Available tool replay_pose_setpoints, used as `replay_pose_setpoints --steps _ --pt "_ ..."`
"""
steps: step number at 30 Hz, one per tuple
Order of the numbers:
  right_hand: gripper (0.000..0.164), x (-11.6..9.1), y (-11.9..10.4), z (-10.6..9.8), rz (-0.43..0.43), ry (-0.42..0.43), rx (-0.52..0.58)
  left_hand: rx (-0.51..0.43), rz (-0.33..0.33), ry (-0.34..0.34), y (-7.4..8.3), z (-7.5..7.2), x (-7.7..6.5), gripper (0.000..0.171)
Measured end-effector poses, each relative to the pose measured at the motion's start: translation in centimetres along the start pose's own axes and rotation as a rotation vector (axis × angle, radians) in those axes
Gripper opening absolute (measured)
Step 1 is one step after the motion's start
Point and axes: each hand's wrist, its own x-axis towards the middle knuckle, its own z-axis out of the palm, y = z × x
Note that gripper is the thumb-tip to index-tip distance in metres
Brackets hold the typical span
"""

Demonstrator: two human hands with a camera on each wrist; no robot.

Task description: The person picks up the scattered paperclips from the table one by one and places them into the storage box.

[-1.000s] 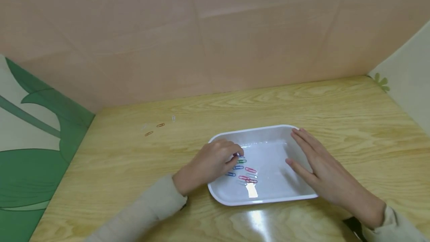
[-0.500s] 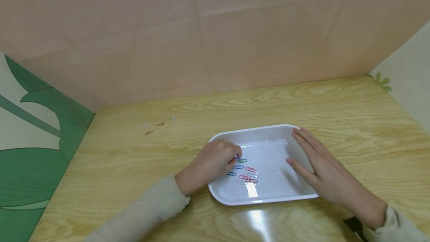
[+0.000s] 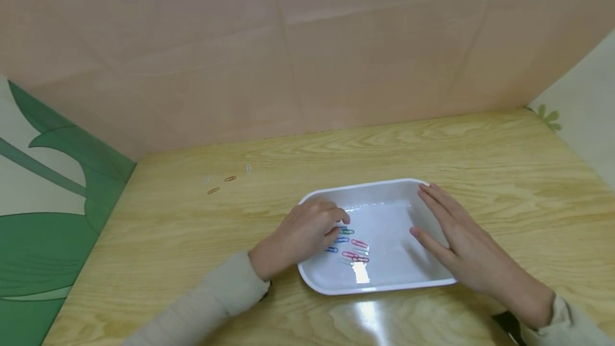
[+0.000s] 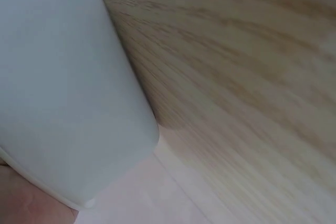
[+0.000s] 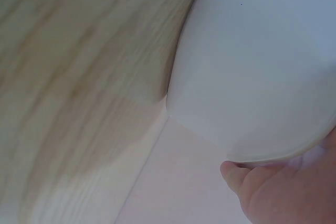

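Observation:
In the head view a white tray (image 3: 319, 285) stands on the table, several paper clips lying in its left half. Among them are a green paper clip (image 3: 348, 232), a blue paper clip (image 3: 341, 240) and a pink paper clip (image 3: 359, 243). My left hand (image 3: 309, 231) reaches over the left rim, index finger bent and thumb apart from it, right above the blue and green clips. My right hand (image 3: 468, 252) lies over the right rim with straight fingers; the right wrist view shows its fingertips (image 5: 236, 177) at the rim.
Farther left on the table (image 3: 168, 250) lie two orange-brown paper clips, one here (image 3: 230, 179), a white paper clip (image 3: 248, 169) and a faint pale one. A pinkish curtain (image 3: 288, 68) closes off the back. Panels with green leaf prints (image 3: 43, 250) stand at the left side.
My left index finger and thumb, close together at a blue paper clip half a second ago, have spread apart. That clip now lies beside the green one. The right hand stays put.

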Motion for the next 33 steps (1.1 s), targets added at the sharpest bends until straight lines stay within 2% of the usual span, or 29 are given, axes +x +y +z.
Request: replay_pose_setpoints --steps 6,15,22,33 --pt "0.072 0.0 -0.1 0.1 0.000 -0.001 0.000 -0.037 0.046 0.069 -0.2 -0.1 -0.2 0.019" --pt "0.071 0.0 -0.3 0.0 0.001 0.000 -0.008 -0.015 0.157 0.257 -0.8 -0.3 -0.6 0.016" --pt "0.071 0.0 -0.3 -0.1 -0.002 0.006 -0.014 0.008 0.158 0.316 -1.5 -0.9 -1.1 0.015" --pt "0.071 0.1 -0.5 -0.2 0.018 -0.009 -0.014 0.065 0.134 0.378 -3.1 -2.0 -3.3 0.018"
